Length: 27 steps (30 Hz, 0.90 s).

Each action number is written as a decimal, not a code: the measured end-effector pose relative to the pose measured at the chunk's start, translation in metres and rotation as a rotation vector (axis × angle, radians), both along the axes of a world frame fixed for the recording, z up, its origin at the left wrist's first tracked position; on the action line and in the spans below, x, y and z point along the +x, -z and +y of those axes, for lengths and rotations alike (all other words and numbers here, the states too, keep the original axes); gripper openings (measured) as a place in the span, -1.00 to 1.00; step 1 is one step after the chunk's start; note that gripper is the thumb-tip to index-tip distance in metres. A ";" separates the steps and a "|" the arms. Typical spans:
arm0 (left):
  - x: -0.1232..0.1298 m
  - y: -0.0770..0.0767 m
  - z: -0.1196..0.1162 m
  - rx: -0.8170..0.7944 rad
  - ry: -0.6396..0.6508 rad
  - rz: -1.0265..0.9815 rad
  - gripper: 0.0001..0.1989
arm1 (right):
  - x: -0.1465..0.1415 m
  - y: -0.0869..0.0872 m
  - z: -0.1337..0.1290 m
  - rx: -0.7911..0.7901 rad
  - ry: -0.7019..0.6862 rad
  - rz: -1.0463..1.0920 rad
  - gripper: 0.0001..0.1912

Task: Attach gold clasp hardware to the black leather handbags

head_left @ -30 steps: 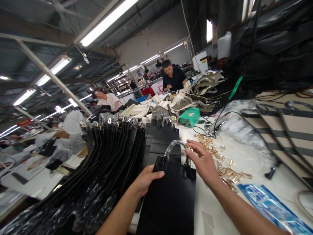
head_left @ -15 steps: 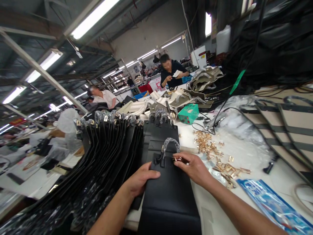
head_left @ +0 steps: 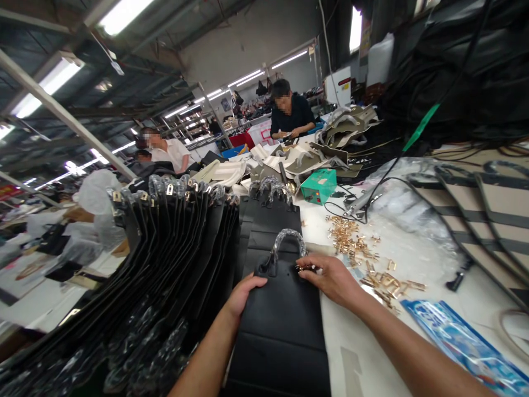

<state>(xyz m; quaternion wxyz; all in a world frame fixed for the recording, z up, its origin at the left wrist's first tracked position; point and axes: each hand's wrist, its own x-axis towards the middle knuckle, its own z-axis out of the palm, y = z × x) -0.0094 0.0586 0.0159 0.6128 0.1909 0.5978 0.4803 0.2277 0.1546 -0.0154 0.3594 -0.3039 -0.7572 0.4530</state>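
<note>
So, the black panel (head_left: 285, 309) in front of you was smooth, slightly shiny and long, running out of the bottom of the view, with creases straight across it. At its far end an arched handle (head_left: 289, 234) in crinkly clear wrap stood up, its left foot sitting on a dark tab.

Your left hand (head_left: 243, 293) was closed over the panel's left edge, thumb flat on top, fingers tucked out of sight. Your right hand (head_left: 333, 275) was over the right edge, thumb and fingertips pinched nearly together on a small gold fitting (head_left: 298, 268), right by the handle's right foot. Those fingers blocked that foot, so I couldn't tell how it was attached.

To your right on the white table (head_left: 336, 344) lay a blue packet (head_left: 458, 344), then loose gold fittings (head_left: 347, 238) scattered beyond your wrist. Tight on your left was a packed row of black pieces (head_left: 182, 242) with wrapped handles, not much elbow room there. Past the handle you had more black panels (head_left: 275, 218), then a green box (head_left: 319, 186) with a cable near it. Behind that was a messy heap of cream and olive pieces (head_left: 297, 160), and a co-worker in a dark top (head_left: 295, 114) stood bent over it.
</note>
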 end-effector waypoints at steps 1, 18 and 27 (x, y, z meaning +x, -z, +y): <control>-0.003 0.003 0.000 0.002 0.000 -0.017 -0.68 | -0.002 0.002 -0.001 0.034 0.008 -0.010 -0.83; 0.000 0.004 -0.003 0.044 0.084 -0.065 -0.68 | -0.019 0.024 -0.007 0.354 0.051 -0.082 -0.82; 0.001 0.009 -0.002 0.076 0.077 -0.076 -0.64 | -0.025 0.017 -0.017 0.487 0.029 -0.272 -0.78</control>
